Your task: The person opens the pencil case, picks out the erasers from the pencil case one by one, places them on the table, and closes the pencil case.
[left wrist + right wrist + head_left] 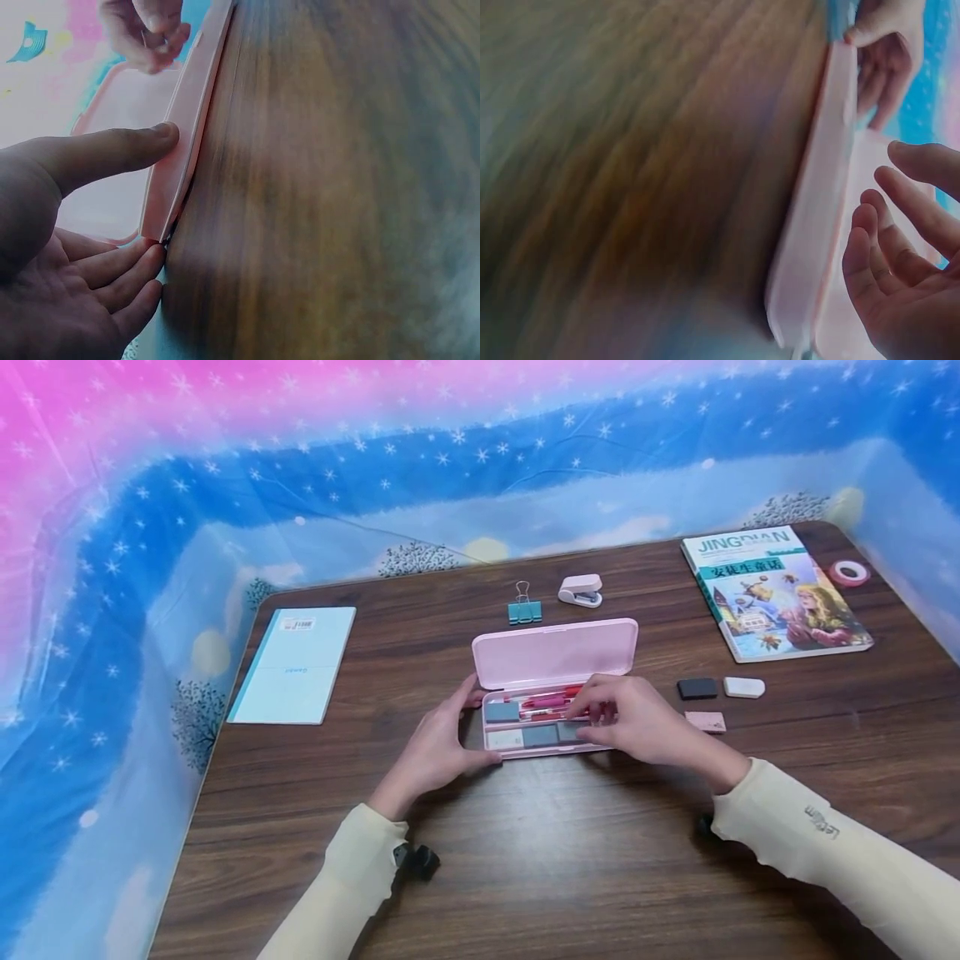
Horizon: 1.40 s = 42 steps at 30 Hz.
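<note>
A pink pencil case (555, 656) lies with its lid raised, holding red pens (546, 702) in the back part and grey and white blocks (542, 735) in front. The left hand (438, 743) holds the case's left end, thumb (142, 146) against the front wall (176, 165) and fingers at the end. Over the case's right part is the right hand (637, 718), its fingers bent down among the contents. In the right wrist view the right hand (907, 262) has loosely curved fingers, with nothing visible in them; its fingertips are partly hidden in the head view.
Behind the case are a teal binder clip (524, 611) and a white stapler (581, 591). To the right lie black (697, 688), white (744, 687) and pink (706, 721) blocks, a book (776, 602) and a tape roll (851, 573). A light-blue notebook (296, 668) lies left.
</note>
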{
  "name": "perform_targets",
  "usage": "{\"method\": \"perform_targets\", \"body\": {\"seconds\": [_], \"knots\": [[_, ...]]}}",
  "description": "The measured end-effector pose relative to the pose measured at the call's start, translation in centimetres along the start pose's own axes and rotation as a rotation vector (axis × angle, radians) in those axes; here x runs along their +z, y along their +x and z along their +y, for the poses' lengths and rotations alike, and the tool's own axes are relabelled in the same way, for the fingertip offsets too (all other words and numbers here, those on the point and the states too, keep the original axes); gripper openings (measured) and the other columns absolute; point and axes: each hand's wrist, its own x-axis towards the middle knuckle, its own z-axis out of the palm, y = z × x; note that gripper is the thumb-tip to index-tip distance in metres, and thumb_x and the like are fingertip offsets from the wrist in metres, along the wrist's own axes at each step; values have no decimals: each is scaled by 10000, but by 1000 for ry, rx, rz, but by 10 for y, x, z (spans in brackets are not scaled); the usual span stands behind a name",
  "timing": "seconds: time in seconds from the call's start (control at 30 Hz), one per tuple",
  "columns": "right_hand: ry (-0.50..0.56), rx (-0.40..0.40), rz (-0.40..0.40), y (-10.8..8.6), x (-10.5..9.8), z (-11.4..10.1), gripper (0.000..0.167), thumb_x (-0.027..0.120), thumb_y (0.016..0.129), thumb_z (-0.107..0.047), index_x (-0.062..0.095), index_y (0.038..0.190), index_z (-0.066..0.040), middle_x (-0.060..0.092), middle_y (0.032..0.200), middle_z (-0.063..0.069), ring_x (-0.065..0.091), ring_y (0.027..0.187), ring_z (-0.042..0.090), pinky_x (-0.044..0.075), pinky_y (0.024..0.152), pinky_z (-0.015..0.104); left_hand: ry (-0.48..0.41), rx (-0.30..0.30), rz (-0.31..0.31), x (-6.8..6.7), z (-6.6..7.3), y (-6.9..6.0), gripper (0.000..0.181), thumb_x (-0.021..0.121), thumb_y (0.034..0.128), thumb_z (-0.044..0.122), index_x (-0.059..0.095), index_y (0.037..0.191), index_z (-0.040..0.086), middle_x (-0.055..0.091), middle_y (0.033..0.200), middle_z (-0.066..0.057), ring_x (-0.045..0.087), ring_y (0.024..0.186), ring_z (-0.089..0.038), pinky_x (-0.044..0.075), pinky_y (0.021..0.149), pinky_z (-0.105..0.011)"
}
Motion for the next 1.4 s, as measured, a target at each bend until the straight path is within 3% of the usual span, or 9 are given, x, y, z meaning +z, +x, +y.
{"method": "perform_targets", "body": {"seconds": [0.37,0.67,0.87,1.03,1.27,1.4], "knots": [[-84,-13,-16,8,15,-6,246,839,828,-155,787,1068,-183,667,1050,-41,539,799,161,446,665,283,-5,-13,-6,-1,3,-1,1097,890,770,303,203,1618,195,482,1526,-36,351,1476,-245,283,1202,-522],[-140,16,-10,12,21,-6,239,849,820,-178,776,1047,-195,674,1046,-38,554,875,165,396,820,382,-5,-12,-7,0,1,-1,1090,887,773,312,207,1617,202,485,1523,-29,353,1476,-239,286,1200,-522],[-178,19,5,14,23,-11,235,839,802,-202,723,1006,-187,635,954,-34,512,790,161,380,749,351,-3,-8,1,1,-1,1,1091,892,769,307,212,1616,207,498,1511,-20,364,1469,-233,292,1198,-521],[-125,17,38,13,23,-12,239,822,807,-176,698,1012,-177,635,975,-5,516,832,183,406,725,332,1,-9,6,1,-1,1,1090,891,770,308,210,1617,212,500,1507,-18,368,1465,-236,295,1195,-525],[32,18,95,7,14,-15,249,790,830,-132,658,1039,-163,646,1021,7,563,898,204,510,773,358,-4,-25,4,2,0,2,1100,893,767,308,201,1619,235,474,1530,-24,356,1474,-245,301,1189,-538],[39,2,146,-2,1,-14,248,776,827,-89,664,1040,-147,669,994,-12,606,890,179,548,792,391,-4,-38,-4,1,-1,1,1096,887,775,317,194,1621,247,454,1548,-29,338,1486,-253,295,1188,-547]]}}
